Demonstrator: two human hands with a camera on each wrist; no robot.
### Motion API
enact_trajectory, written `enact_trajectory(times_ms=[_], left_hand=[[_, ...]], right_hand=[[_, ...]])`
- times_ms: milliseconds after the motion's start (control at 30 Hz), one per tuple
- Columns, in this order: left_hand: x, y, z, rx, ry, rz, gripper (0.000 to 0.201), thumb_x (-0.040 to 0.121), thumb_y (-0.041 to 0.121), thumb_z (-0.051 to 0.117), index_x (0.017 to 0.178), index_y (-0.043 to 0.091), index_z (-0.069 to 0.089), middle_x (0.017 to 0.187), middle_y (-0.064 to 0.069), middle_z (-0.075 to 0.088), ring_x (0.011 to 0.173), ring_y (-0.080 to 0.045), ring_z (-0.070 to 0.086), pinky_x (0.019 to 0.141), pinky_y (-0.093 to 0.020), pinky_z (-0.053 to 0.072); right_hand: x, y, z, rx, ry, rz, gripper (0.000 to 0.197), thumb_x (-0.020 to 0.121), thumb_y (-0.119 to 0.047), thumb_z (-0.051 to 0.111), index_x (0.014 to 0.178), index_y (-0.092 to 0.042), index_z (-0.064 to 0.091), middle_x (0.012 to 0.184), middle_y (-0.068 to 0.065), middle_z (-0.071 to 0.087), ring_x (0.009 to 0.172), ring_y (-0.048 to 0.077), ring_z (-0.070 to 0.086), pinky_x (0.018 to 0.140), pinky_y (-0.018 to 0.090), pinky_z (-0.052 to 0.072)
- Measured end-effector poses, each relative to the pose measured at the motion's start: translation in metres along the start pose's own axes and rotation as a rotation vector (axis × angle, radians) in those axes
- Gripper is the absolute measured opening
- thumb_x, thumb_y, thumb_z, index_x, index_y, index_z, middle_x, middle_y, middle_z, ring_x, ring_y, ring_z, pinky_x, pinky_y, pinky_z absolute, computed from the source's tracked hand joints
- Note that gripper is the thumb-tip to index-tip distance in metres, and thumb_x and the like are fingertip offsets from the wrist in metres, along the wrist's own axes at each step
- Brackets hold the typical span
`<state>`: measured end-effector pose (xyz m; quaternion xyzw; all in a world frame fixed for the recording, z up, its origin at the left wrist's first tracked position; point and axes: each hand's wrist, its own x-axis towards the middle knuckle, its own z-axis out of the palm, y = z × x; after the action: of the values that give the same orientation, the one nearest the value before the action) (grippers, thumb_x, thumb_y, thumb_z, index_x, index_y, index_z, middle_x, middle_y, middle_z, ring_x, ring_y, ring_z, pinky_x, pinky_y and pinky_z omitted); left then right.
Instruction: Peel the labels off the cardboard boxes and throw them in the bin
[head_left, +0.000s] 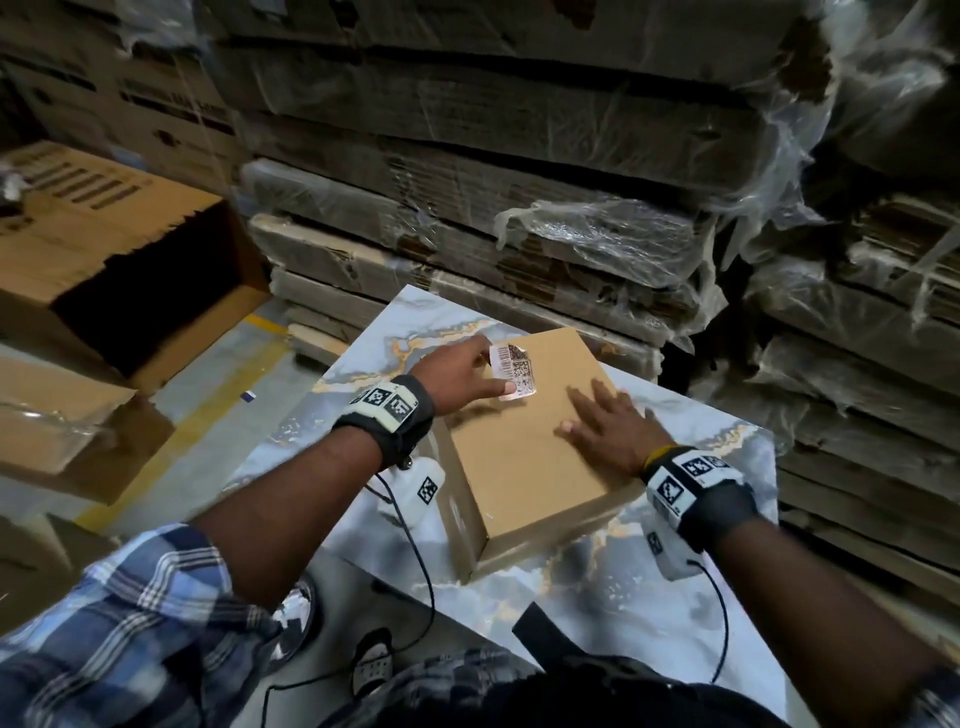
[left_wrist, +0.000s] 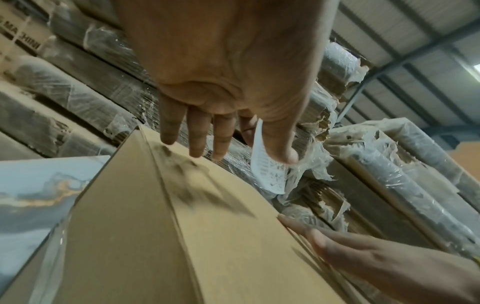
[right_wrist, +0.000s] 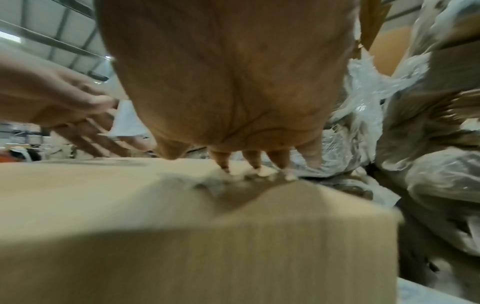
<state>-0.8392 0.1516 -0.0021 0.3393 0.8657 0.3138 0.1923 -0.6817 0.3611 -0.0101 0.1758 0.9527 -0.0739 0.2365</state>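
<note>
Right hand (head_left: 610, 426) flat, fingers spread, palm pressing down on top of closed cardboard box (head_left: 524, 457), near its right edge. Left hand (head_left: 457, 374) above box's far-left corner, thumb and forefinger pinching white barcode label (head_left: 513, 370); other fingers extended. Label lifted and curled; cannot tell if its lower edge touches the cardboard. Box sits on marble-pattern table (head_left: 623, 597), grey-blue with gold veins. Open empty carton (head_left: 135, 280) on floor to far left. Behind table, stacks of flattened cardboard (head_left: 493, 171) wrapped in torn clear plastic film.
</note>
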Motion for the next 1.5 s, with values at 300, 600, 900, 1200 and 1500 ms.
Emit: enact_trajectory(times_ms=[300, 600, 900, 1200, 1500], left_hand=[[-0.05, 0.015, 0.042, -0.169, 0.245, -0.226, 0.018, 0.093, 0.038, 0.06, 0.093, 0.02, 0.063, 0.107, -0.005, 0.071, 0.104, -0.032, 0.062, 0.094, -0.043, 0.048], [-0.073, 0.033, 0.078, -0.114, 0.261, -0.343, 0.024, 0.093, 0.034, 0.059, 0.109, 0.017, 0.064, 0.162, -0.013, 0.023, 0.145, -0.023, 0.031, 0.114, -0.043, 0.029], [-0.113, -0.002, 0.063, -0.094, 0.474, -0.485, 0.025, 0.089, 0.042, 0.059, 0.108, 0.027, 0.065, 0.155, 0.011, 0.032, 0.136, -0.038, 0.028, 0.109, -0.05, 0.031], [-0.218, -0.091, 0.001, -0.197, 0.756, -0.619, 0.03, 0.086, 0.047, 0.058, 0.101, 0.023, 0.068, 0.131, 0.005, 0.054, 0.12, -0.031, 0.051, 0.103, -0.041, 0.038], [-0.443, -0.205, -0.075, -0.212, 1.2, -0.823, 0.026, 0.084, 0.048, 0.063, 0.094, 0.024, 0.068, 0.113, 0.003, 0.066, 0.101, -0.023, 0.062, 0.09, -0.038, 0.05]], right_hand=[[0.005, -0.012, 0.021, 0.13, 0.188, -0.006, 0.074, 0.089, -0.072, 0.047, 0.153, -0.044, 0.022, 0.166, 0.007, 0.006, 0.151, 0.041, 0.008, 0.116, 0.067, 0.015], [0.012, -0.007, 0.029, 0.231, 0.256, 0.071, 0.097, 0.061, -0.096, 0.035, 0.146, -0.051, 0.023, 0.145, 0.019, 0.027, 0.126, 0.049, 0.043, 0.103, 0.062, 0.039], [-0.009, -0.081, 0.043, 0.212, 0.262, -0.007, 0.09, 0.071, -0.091, 0.045, 0.148, -0.052, 0.021, 0.146, 0.019, 0.023, 0.127, 0.053, 0.035, 0.104, 0.063, 0.037], [-0.033, -0.229, 0.066, 0.181, 0.277, -0.206, 0.08, 0.076, -0.083, 0.051, 0.146, -0.05, 0.027, 0.153, 0.016, 0.017, 0.127, 0.052, 0.036, 0.106, 0.06, 0.032], [-0.123, -0.462, 0.109, 0.071, 0.142, -0.654, 0.076, 0.08, -0.073, 0.059, 0.146, -0.049, 0.031, 0.156, 0.011, 0.007, 0.13, 0.048, 0.034, 0.107, 0.055, 0.033]])
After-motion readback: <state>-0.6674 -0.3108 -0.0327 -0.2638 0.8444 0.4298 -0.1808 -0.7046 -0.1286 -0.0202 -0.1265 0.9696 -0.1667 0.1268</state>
